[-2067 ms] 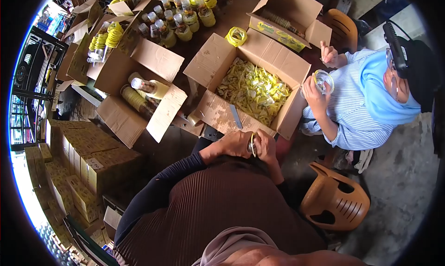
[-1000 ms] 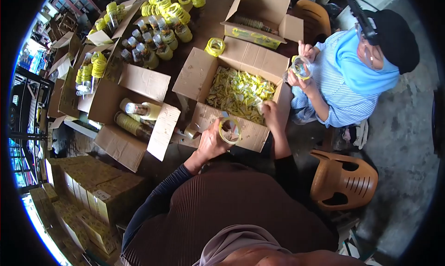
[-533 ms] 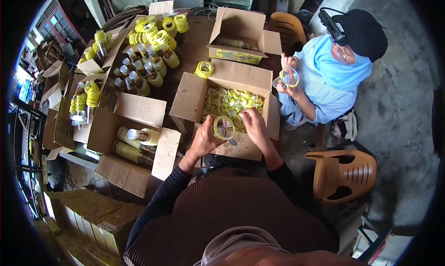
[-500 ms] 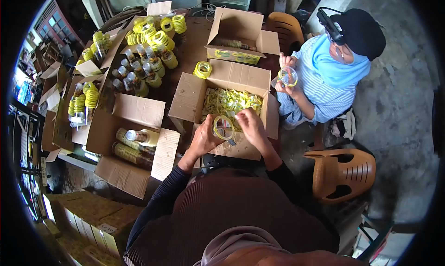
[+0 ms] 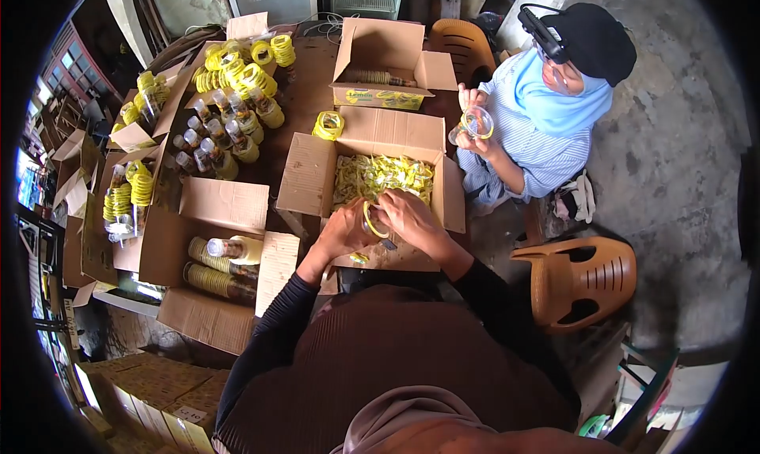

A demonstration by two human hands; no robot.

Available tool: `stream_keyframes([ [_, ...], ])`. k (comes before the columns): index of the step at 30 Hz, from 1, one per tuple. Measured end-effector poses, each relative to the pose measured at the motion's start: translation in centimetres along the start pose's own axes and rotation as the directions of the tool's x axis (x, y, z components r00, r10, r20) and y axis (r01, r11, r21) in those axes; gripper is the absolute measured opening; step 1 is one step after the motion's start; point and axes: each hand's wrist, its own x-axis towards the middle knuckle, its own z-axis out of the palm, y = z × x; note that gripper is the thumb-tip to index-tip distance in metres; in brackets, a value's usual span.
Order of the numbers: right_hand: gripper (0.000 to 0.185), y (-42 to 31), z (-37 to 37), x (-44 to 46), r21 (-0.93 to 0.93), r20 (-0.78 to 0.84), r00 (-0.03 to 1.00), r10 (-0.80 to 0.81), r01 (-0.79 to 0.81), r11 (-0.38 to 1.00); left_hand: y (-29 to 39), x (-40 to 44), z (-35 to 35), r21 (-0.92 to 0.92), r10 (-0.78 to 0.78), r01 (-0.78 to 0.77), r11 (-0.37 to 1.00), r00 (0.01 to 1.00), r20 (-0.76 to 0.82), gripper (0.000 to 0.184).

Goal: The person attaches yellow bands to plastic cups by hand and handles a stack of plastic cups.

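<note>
A clear plastic cup with a yellow rim (image 5: 375, 221) is tilted between my hands. My left hand (image 5: 344, 231) is wrapped round its side. My right hand (image 5: 409, 219) is at the rim from the other side, its fingers bent together; what they pinch is hidden. Both hands are over the near flap of an open carton (image 5: 309, 175) filled with small yellow and clear packets (image 5: 384, 177). On that flap lie a dark blade-like tool (image 5: 389, 245) and a small yellow piece (image 5: 359, 258).
A person in a striped top (image 5: 526, 125) holds another clear cup (image 5: 477, 122) at the right. Cartons of stacked cups (image 5: 207, 311) stand left, filled bottles (image 5: 226, 141) behind. A yellow ring roll (image 5: 328, 125) sits behind the packets. An orange chair (image 5: 586, 280) stands at the right.
My right hand has moved from over the packets to the cup's rim, and the cup has turned more edge-on. A small yellow piece now shows on the near flap. The whole view has shifted.
</note>
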Motion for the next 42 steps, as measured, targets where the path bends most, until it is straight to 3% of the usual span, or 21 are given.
stream_keyframes([
  [2, 0.022, 0.4, -0.1, 0.1, -0.028, 0.018, 0.999, -0.032, 0.032, 0.999, -0.1, 0.3, -0.4, -0.188, -0.070, 0.114, 0.975, 0.972, 0.224, 0.071],
  [3, 0.021, 0.6, -0.2, 0.2, -0.051, 0.032, 0.998, -0.058, 0.059, 0.997, 0.3, 0.4, -0.7, -0.241, -0.012, 0.051, 0.969, 0.987, 0.159, 0.056],
  [4, 0.021, 0.8, -0.6, 0.2, -0.057, 0.038, 0.997, -0.068, 0.070, 0.996, 1.0, 0.6, -1.4, -0.245, -0.015, 0.051, 0.968, 0.989, 0.146, 0.056],
  [6, 0.021, 1.1, -1.7, 0.4, -0.051, 0.044, 0.988, -0.148, 0.150, 0.987, 2.4, 1.3, -2.9, -0.397, -0.084, 0.192, 0.897, 0.958, 0.272, 0.048],
  [7, 0.020, 1.2, -1.9, 0.5, -0.051, 0.028, 0.983, -0.179, 0.180, 0.982, 2.6, 1.5, -3.2, -0.419, -0.055, 0.166, 0.893, 0.963, 0.264, 0.044],
  [11, 0.019, 1.7, -2.8, 0.7, 0.038, 0.074, 0.970, -0.234, 0.231, 0.972, 2.8, 2.4, -3.9, -0.481, 0.055, 0.091, 0.872, 0.958, 0.282, 0.044],
  [14, 0.019, 1.6, -3.5, 0.6, 0.083, 0.138, 0.972, -0.189, 0.179, 0.980, 2.9, 2.9, -4.3, -0.335, 0.014, 0.136, 0.932, 0.912, 0.410, 0.057],
  [16, 0.019, 1.7, -4.0, 0.5, 0.233, 0.122, 0.977, -0.176, 0.144, 0.962, 3.5, 3.3, -5.4, -0.472, 0.149, 0.028, 0.881, 0.931, 0.334, 0.057],
  [20, 0.016, 1.8, -4.4, -0.2, 0.258, 0.001, 0.993, -0.119, 0.114, 0.959, 4.9, 3.2, -4.9, -0.389, 0.192, -0.117, 0.914, 0.968, 0.161, 0.056],
  [22, 0.014, 2.0, -3.5, -1.0, 0.354, -0.139, 0.986, 0.090, -0.035, 0.935, 5.9, 2.9, -3.8, -0.222, 0.106, -0.089, 0.971, 0.992, 0.063, 0.059],
  [23, 0.014, 2.2, -2.5, -1.4, 0.424, -0.296, 0.947, 0.126, 0.012, 0.906, 6.2, 2.6, -2.6, -0.072, 0.121, -0.124, 0.990, 0.992, -0.034, 0.060],
  [28, 0.021, 4.7, 3.1, -1.7, 0.595, -0.468, 0.804, 0.366, -0.020, 0.804, 8.0, 2.9, 1.1, 0.147, 0.101, -0.060, 0.987, 0.953, -0.287, 0.033],
  [30, 0.024, 6.7, 6.6, -1.8, 0.847, -0.084, 0.783, 0.616, -0.270, 0.458, 6.9, 2.8, 2.6, 0.206, 0.123, -0.055, 0.977, 0.936, -0.331, 0.025],
  [31, 0.027, 4.9, 6.1, -1.3, 0.796, -0.266, 0.740, 0.618, -0.193, 0.574, 6.2, 2.7, 3.2, 0.224, 0.111, -0.037, 0.974, 0.938, -0.329, 0.022],
  [32, 0.029, 6.8, 8.8, -1.3, 0.844, -0.060, 0.749, 0.660, -0.315, 0.434, 5.4, 2.6, 3.8, 0.243, 0.100, -0.018, 0.970, 0.939, -0.329, 0.018],
  [35, 0.032, 9.8, 14.2, -1.5, 0.782, -0.095, 0.727, 0.680, -0.368, 0.503, 3.6, 1.8, 5.4, 0.251, 0.086, -0.003, 0.968, 0.944, -0.319, 0.014],
  [37, 0.030, 16.1, 20.6, -2.6, 0.648, 0.040, 0.603, 0.797, -0.623, 0.439, 3.5, 1.3, 4.8, 0.254, 0.078, 0.004, 0.967, 0.947, -0.311, 0.014],
  [38, 0.029, 18.6, 20.5, -4.3, 0.164, -0.403, 0.750, 0.525, -0.505, 0.847, 4.1, 1.0, 3.5, 0.215, 0.116, -0.050, 0.975, 0.945, -0.306, 0.019],
  [39, 0.028, 16.0, 14.8, -4.2, 0.779, 0.009, 0.525, 0.851, -0.537, 0.323, 4.4, 0.8, 2.6, 0.175, 0.151, -0.100, 0.980, 0.940, -0.308, 0.025],
  [40, 0.031, 15.7, 13.1, -4.2, 0.800, 0.079, 0.518, 0.852, -0.542, 0.255, 4.4, 0.8, 2.2, 0.179, 0.145, -0.091, 0.980, 0.938, -0.315, 0.025],
  [42, 0.030, 12.9, 7.5, -3.5, 0.730, 0.184, 0.646, 0.741, -0.595, 0.337, 4.1, 0.1, 1.5, -0.113, -0.102, 0.073, 0.991, 0.955, -0.277, 0.036],
])
